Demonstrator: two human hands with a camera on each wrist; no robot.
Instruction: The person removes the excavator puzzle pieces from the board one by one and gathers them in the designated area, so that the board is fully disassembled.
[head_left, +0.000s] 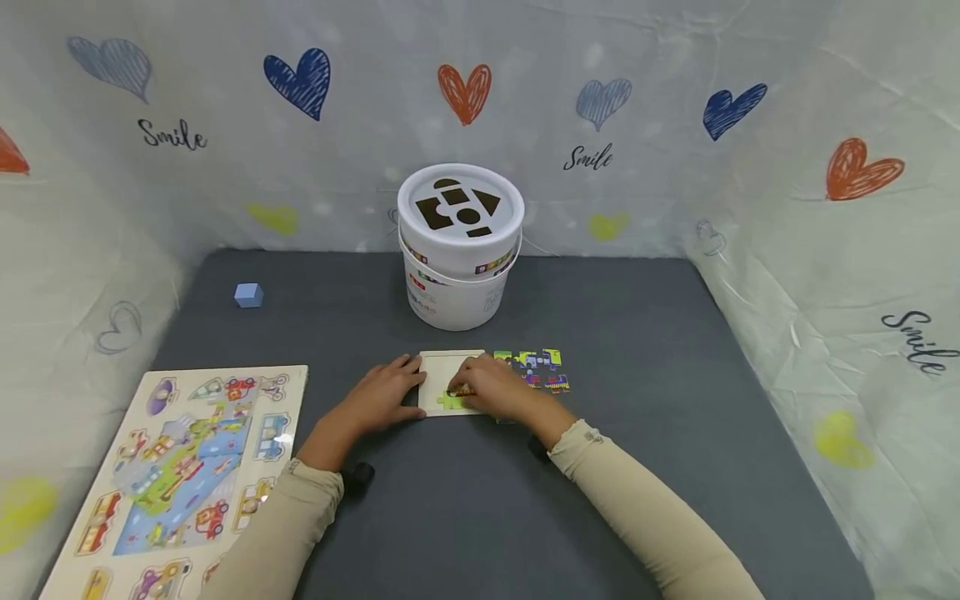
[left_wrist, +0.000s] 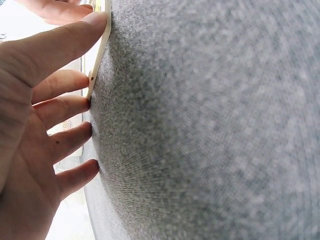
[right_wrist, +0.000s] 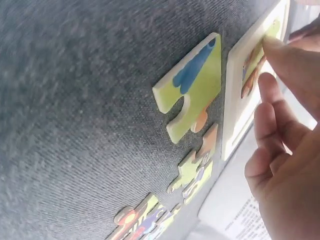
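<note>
A shallow, pale wooden puzzle tray (head_left: 437,367) lies at mid-table. My left hand (head_left: 382,392) rests against the tray's left edge, thumb at the near corner and fingers spread along the side. Over the tray, my right hand (head_left: 491,386) pinches a green puzzle piece (head_left: 450,402) between thumb and fingers; part of it is hidden by the hand. The right wrist view shows this piece touching or just above the tray floor; I cannot tell which. Beside the tray lie several loose puzzle pieces (head_left: 553,360), including a green and blue one (right_wrist: 200,85).
A white lidded bucket (head_left: 455,292) with shape cut-outs stands behind the tray. A larger vehicle puzzle board (head_left: 285,392) lies at the left, and a small blue block (head_left: 248,295) sits at the back left. Printed cloth (head_left: 525,150) surrounds the grey table (head_left: 637,333).
</note>
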